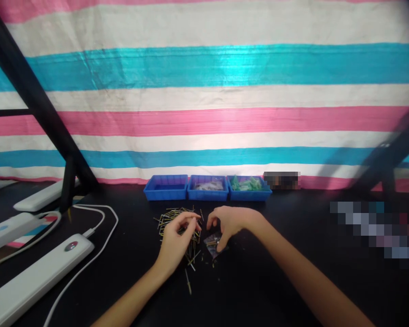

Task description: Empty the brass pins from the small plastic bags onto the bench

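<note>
My left hand hovers at the right side of a pile of thin metal rods, gold and silver in colour. Its thumb and fingertips come together in a pinch; what they hold, if anything, is too small to make out. Just right of it, my right hand arches over a small clear plastic bag that lies flat with a few brassy pieces inside. The right thumb reaches down to the bag, and the curled fingers stand apart from the thumb. One loose rod lies nearer me.
Three blue trays line the back: a bare one, one with clear bags, one with green packets. White power strips and a white cable occupy the left. Black frame legs flank the striped sheet.
</note>
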Tool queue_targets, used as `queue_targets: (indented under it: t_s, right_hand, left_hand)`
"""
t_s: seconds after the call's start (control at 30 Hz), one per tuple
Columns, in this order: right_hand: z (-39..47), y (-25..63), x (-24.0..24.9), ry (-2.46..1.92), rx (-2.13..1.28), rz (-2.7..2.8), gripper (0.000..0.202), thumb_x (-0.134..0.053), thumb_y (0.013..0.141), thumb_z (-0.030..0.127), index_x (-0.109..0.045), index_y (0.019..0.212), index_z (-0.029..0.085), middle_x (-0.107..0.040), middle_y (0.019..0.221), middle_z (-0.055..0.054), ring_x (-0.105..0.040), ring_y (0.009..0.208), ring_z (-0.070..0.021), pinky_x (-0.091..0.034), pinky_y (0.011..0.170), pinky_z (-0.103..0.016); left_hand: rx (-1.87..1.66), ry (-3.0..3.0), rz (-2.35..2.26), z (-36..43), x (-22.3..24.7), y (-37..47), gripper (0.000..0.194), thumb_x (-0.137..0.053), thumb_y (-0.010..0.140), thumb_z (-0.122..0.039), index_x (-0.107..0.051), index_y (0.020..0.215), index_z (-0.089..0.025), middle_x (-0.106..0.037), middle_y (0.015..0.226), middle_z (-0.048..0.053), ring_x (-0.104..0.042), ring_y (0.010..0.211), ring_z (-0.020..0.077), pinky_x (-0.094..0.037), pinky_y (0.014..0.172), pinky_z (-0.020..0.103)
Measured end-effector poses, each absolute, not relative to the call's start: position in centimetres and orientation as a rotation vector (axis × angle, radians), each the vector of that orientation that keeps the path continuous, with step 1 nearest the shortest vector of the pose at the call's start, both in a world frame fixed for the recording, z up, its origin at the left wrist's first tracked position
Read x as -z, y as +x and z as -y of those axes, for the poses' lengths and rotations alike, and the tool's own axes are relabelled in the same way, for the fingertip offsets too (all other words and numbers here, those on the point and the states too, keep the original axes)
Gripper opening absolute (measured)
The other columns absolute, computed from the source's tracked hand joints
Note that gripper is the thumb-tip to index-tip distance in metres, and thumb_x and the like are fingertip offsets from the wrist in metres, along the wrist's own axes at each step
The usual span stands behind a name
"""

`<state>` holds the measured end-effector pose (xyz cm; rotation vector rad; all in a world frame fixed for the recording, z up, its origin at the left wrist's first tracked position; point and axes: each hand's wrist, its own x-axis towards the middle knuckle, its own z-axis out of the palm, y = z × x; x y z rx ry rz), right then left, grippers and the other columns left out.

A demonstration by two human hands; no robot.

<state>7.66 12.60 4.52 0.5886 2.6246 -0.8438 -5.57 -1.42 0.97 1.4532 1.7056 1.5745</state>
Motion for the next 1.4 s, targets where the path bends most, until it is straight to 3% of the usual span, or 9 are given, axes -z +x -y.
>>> queue_targets:
  t_s: [0.2,0.37,0.5,0.6,0.77,0.9,1.0,1.2,1.4]
  right_hand:
    - [-12.0,7.0,-4.1,0.671,0.64,-2.697,0.042,-0.08,0.043,0.043,-0.068,0.078,0.022,-0.065,0.085,0.0,-0.059,0.068,-0.0165,-0.037,0.048,-0.021]
    - [-13.1,7.7,-4.4,0.647,0.949,-2.712,0.021,-0.075,0.058,0.03,-0.064,0.071,0.017,-0.065,0.067,0.001,-0.06,0.06,-0.0126,-0.04,0.049,-0.019]
    - [-13.5,8.1,-5.3,0.485,1.434,-2.659,0.027,-0.071,0.064,0.036,-0.059,0.077,0.016,-0.063,0.066,0.0,-0.061,0.06,-0.0124,-0.046,0.051,-0.02]
    - [-12.9,7.9,-6.1,0.416,1.615,-2.673,0.028,-0.07,0.067,0.038,-0.058,0.079,0.016,-0.062,0.067,0.0,-0.061,0.06,-0.012,-0.047,0.052,-0.021]
    - [-12.4,7.6,-6.4,0.3,1.653,-2.752,0.021,-0.07,0.069,0.03,-0.062,0.083,0.018,-0.064,0.077,-0.001,-0.061,0.066,-0.0122,-0.048,0.057,-0.023]
    - [-12.5,7.6,-6.5,0.166,1.576,-2.979,0.005,-0.066,0.073,0.024,-0.068,0.074,0.019,-0.064,0.088,-0.002,-0.06,0.08,-0.0136,-0.048,0.072,-0.027]
    - [-12.4,7.5,-6.5,0.132,1.554,-3.07,0.004,-0.068,0.071,0.024,-0.07,0.07,0.02,-0.063,0.096,-0.002,-0.06,0.086,-0.0152,-0.048,0.073,-0.027]
    - [-12.1,7.0,-6.2,0.376,1.767,-2.884,0.021,-0.066,0.073,0.035,-0.067,0.086,0.018,-0.066,0.071,-0.002,-0.062,0.061,-0.0128,-0.049,0.054,-0.024]
    - [-15.0,7.5,-5.1,0.918,1.94,-2.853,0.027,-0.062,0.077,0.041,-0.065,0.086,0.016,-0.062,0.062,-0.002,-0.053,0.045,-0.0078,-0.047,0.045,-0.021]
  left_hand:
    - [-1.562,1.468,-1.699,1.4,-1.0,-5.7,0.016,-0.049,0.083,-0.028,-0.061,0.083,-0.017,-0.063,0.065,0.0,-0.06,0.066,0.0145,-0.043,0.068,0.026]
    - [-1.628,1.464,-1.753,1.2,-0.6,-5.8,0.016,-0.054,0.08,-0.03,-0.062,0.088,-0.018,-0.064,0.075,0.001,-0.059,0.071,0.0144,-0.044,0.07,0.026]
    - [-1.685,1.403,-1.8,0.9,-0.4,-5.9,0.024,-0.06,0.076,-0.034,-0.061,0.094,-0.018,-0.064,0.08,0.002,-0.058,0.071,0.014,-0.045,0.067,0.026]
    - [-1.626,1.438,-1.781,0.9,-0.6,-6.0,0.021,-0.064,0.073,-0.035,-0.064,0.086,-0.017,-0.064,0.073,0.001,-0.057,0.068,0.0139,-0.044,0.065,0.025]
    - [-1.643,1.481,-1.706,1.1,-0.9,-6.2,0.011,-0.067,0.072,-0.029,-0.068,0.077,-0.019,-0.067,0.075,0.001,-0.06,0.071,0.0144,-0.046,0.068,0.025]
    - [-1.751,1.582,-1.645,1.1,-0.9,-6.7,0.006,-0.069,0.071,-0.025,-0.07,0.074,-0.021,-0.066,0.081,0.002,-0.061,0.079,0.0159,-0.047,0.075,0.027]
    - [-1.782,1.592,-1.638,1.0,-0.7,-7.0,0.006,-0.069,0.071,-0.026,-0.072,0.074,-0.021,-0.066,0.087,0.003,-0.061,0.084,0.0177,-0.048,0.078,0.029]
    - [-1.695,1.391,-1.744,0.9,-1.1,-7.1,0.022,-0.069,0.069,-0.033,-0.07,0.086,-0.019,-0.07,0.079,0.002,-0.064,0.075,0.0182,-0.049,0.076,0.029]
    - [-1.584,1.37,-1.852,0.7,-1.8,-8.5,0.033,-0.052,0.081,-0.042,-0.063,0.101,-0.018,-0.07,0.081,0.003,-0.063,0.08,0.0195,-0.047,0.076,0.03]
